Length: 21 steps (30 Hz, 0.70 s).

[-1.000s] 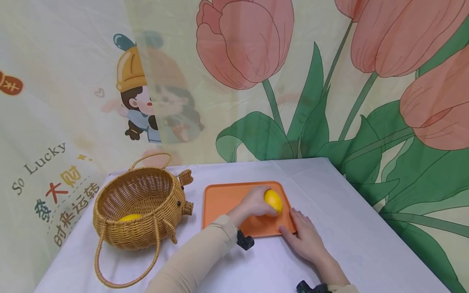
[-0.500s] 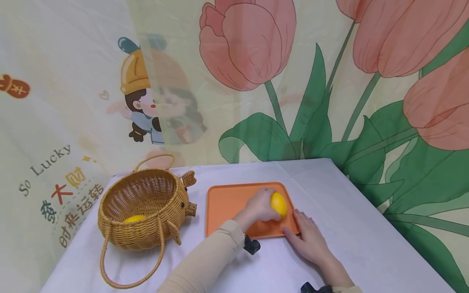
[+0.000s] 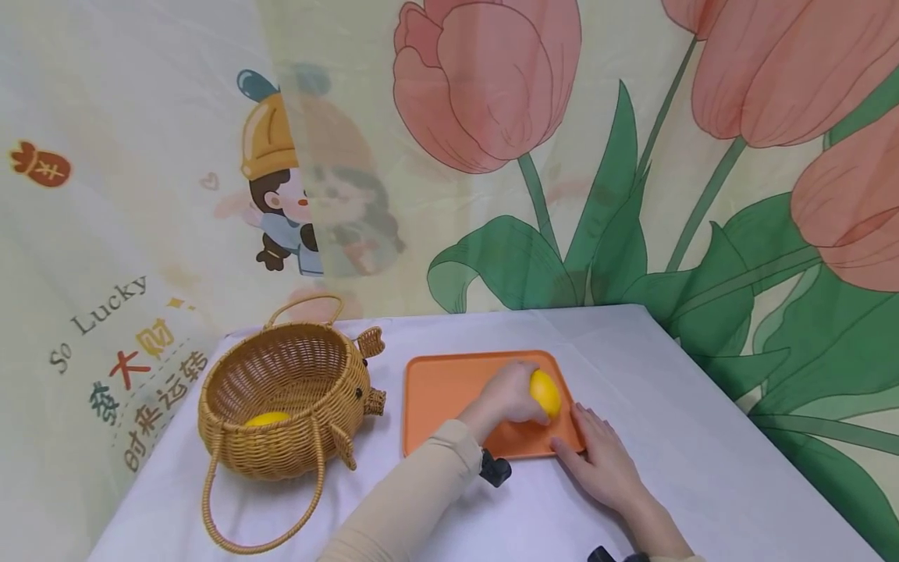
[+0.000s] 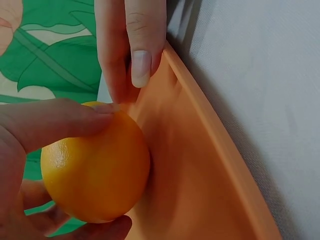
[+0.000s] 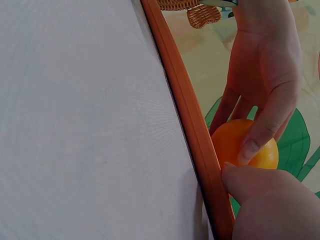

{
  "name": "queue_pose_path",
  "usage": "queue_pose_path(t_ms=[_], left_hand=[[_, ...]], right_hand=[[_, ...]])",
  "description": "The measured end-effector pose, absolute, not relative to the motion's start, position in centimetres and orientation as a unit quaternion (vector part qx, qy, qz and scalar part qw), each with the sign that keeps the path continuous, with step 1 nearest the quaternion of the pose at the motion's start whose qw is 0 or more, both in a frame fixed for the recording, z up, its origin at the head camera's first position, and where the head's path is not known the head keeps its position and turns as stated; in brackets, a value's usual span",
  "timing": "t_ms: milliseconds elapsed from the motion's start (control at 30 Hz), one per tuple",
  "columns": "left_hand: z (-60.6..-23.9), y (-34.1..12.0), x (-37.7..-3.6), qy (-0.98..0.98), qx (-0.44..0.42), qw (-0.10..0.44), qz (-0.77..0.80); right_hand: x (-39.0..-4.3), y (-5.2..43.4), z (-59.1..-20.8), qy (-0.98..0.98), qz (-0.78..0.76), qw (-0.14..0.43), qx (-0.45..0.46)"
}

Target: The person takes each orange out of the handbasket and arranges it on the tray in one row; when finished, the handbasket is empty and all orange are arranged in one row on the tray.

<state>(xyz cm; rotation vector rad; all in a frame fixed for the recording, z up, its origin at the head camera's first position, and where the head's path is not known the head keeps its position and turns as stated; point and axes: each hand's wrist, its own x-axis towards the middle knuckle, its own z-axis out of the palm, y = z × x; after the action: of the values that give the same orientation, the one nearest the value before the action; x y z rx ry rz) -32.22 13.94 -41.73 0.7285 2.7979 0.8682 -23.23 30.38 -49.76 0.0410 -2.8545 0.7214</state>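
woven wicker basket (image 3: 281,398), seemingly matt plastic tray (image 3: 449,386)

Yellow-orange lemon (image 3: 545,393), smooth oval, on right part of flat orange tray (image 3: 449,384), tray lying mid-table

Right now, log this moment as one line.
left hand grips lemon | right hand steadies tray edge | basket holds another lemon
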Motion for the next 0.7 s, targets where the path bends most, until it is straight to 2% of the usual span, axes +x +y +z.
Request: queue_pose_path(t_ms=[700], left_hand=[[-41.53, 14.12, -31.97, 0.929, 0.223, 0.068, 0.287]], right_hand=[[-23.15, 30.44, -49.46, -0.964, 0.249, 0.096, 0.019]])
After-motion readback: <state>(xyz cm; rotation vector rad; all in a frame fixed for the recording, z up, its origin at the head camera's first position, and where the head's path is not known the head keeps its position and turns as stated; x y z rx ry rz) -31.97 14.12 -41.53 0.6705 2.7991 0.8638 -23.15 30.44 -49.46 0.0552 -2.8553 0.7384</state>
